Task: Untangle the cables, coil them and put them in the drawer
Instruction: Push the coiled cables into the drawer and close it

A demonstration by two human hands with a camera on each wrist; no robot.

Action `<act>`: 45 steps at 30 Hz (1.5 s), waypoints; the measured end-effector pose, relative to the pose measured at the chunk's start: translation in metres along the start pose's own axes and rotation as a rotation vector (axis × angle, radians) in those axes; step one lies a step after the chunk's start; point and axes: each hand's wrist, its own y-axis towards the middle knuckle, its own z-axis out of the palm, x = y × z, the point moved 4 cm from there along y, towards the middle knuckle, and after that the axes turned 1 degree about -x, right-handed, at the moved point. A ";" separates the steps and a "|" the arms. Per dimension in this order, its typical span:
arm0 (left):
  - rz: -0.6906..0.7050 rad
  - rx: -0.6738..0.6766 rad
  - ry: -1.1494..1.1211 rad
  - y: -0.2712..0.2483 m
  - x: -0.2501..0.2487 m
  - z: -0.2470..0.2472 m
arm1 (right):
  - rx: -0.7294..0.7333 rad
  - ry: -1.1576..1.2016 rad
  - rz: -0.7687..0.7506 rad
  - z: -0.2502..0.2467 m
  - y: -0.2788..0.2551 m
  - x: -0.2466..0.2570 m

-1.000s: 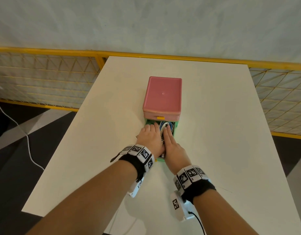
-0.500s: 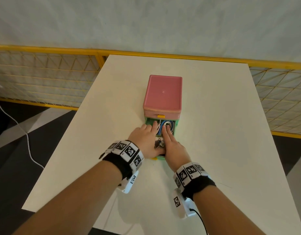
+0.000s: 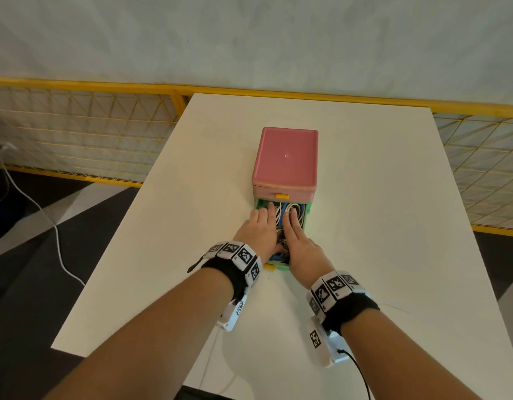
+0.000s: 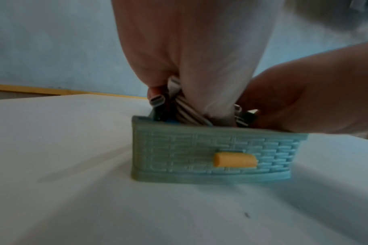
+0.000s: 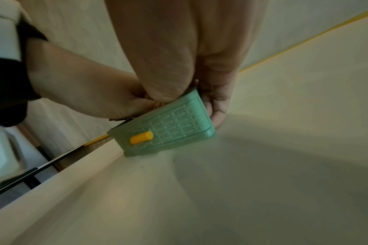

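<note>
A green drawer (image 3: 307,215) stands pulled out of a pink box (image 3: 287,157) on the white table. Coiled white and blue cables (image 3: 284,211) fill it. My left hand (image 3: 259,228) lies flat over the drawer's left side, its fingers straight on the cables. My right hand (image 3: 296,235) presses down on the coils at the right. In the left wrist view a silver plug (image 4: 157,100) and white cable loops stick up behind the drawer's woven front (image 4: 179,149). The right wrist view shows my outer fingers (image 5: 218,102) beside the drawer's right wall (image 5: 174,122).
The drawer has a yellow handle (image 4: 234,160) on its front, and a second yellow handle (image 3: 281,196) sits on the pink box above. The white table (image 3: 379,197) stretches to both sides. A yellow mesh fence (image 3: 76,145) borders it, with a white cord (image 3: 57,235) on the floor.
My left wrist has swung out to the left and its fingers have slid deeper toward the box. More cable shows between the hands. The right hand stays pressed on the coils.
</note>
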 end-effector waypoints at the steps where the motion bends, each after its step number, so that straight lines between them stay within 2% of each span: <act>1: 0.001 0.014 -0.063 -0.001 0.001 -0.002 | 0.006 0.003 -0.007 0.001 0.000 -0.001; 6: 0.034 0.215 -0.536 -0.020 0.019 -0.013 | 0.011 -0.029 0.015 0.006 -0.002 -0.001; 9: 0.096 0.123 -0.562 -0.028 0.033 -0.012 | -0.065 -0.144 0.024 0.006 -0.003 0.000; 11: 0.084 0.000 -0.606 -0.029 0.042 -0.009 | -0.212 -0.272 -0.008 0.003 -0.006 0.000; 13: 0.071 -0.104 -0.571 -0.028 0.049 -0.007 | -0.345 -0.310 -0.063 -0.002 -0.009 0.000; 15: 0.072 -0.113 -0.488 -0.027 0.049 -0.004 | -0.391 -0.233 -0.166 -0.001 -0.010 -0.003; 17: 0.093 -0.064 -0.375 -0.025 0.044 -0.001 | -0.367 -0.114 -0.243 -0.002 -0.012 -0.005; 20: 0.117 0.006 -0.211 -0.022 0.037 0.001 | -0.288 -0.083 -0.248 -0.005 -0.013 -0.007; 22: 0.135 0.057 -0.180 -0.022 0.035 0.001 | -0.218 -0.114 -0.263 -0.006 -0.016 -0.006; 25: 0.136 0.135 -0.132 -0.019 0.035 0.000 | -0.195 -0.136 -0.289 -0.007 -0.018 -0.009; 29: 0.064 0.131 -0.080 -0.019 0.025 -0.002 | -0.151 -0.152 -0.264 -0.007 -0.012 -0.016; 32: 0.021 0.047 -0.174 -0.023 0.023 -0.007 | -0.149 -0.043 -0.176 -0.011 -0.005 -0.019; 34: 0.009 -0.042 -0.341 -0.025 0.025 -0.011 | -0.181 -0.014 -0.165 -0.014 -0.003 -0.016; 36: 0.059 -0.110 -0.465 -0.026 0.020 -0.009 | -0.250 -0.102 -0.191 -0.016 -0.005 -0.013; 40: 0.181 -0.270 -0.485 -0.042 0.011 0.000 | -0.394 -0.258 -0.166 -0.019 -0.012 -0.009; 42: 0.202 -0.283 -0.452 -0.047 0.010 0.002 | -0.448 -0.263 -0.164 -0.019 -0.014 -0.009; 45: 0.248 -0.218 -0.539 -0.045 -0.002 0.001 | -0.466 -0.173 -0.174 -0.017 -0.017 -0.009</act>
